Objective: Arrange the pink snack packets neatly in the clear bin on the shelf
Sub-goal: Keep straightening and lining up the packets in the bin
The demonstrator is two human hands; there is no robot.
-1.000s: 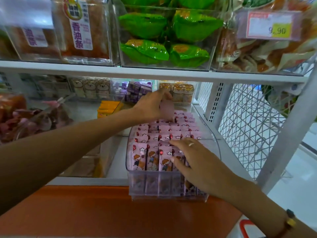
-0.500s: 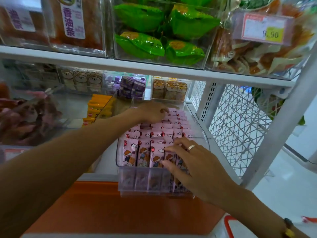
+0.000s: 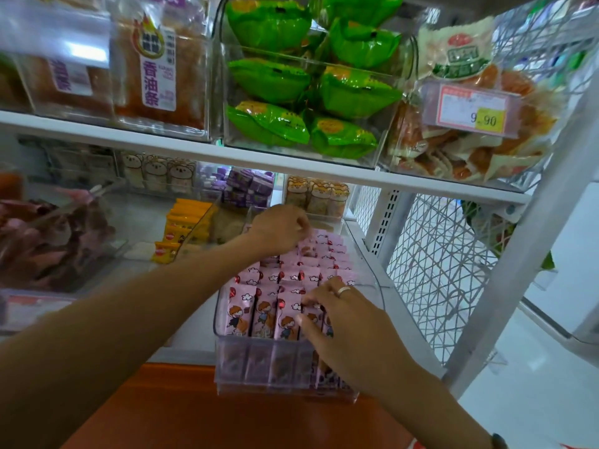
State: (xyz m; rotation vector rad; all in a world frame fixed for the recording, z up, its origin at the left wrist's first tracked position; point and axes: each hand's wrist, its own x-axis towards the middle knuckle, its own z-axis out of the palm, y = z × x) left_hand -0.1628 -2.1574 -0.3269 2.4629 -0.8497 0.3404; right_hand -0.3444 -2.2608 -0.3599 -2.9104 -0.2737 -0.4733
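Fingers (image 3: 311,322) of my right hand (image 3: 350,332) curled, pinching front-row pink snack packets (image 3: 288,286) at right side of clear bin (image 3: 278,364). My left hand (image 3: 280,228) curled over back rows; grip unclear. Packets upright in rows; bin on lower shelf (image 3: 402,306), front overhanging edge.

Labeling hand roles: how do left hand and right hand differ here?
The left hand reaches to the back rows of the pink snack packets; the right hand works the front row. The left hand's fingers curl down; the right hand's spread flatter and wear a ring. Both are inside the clear bin.
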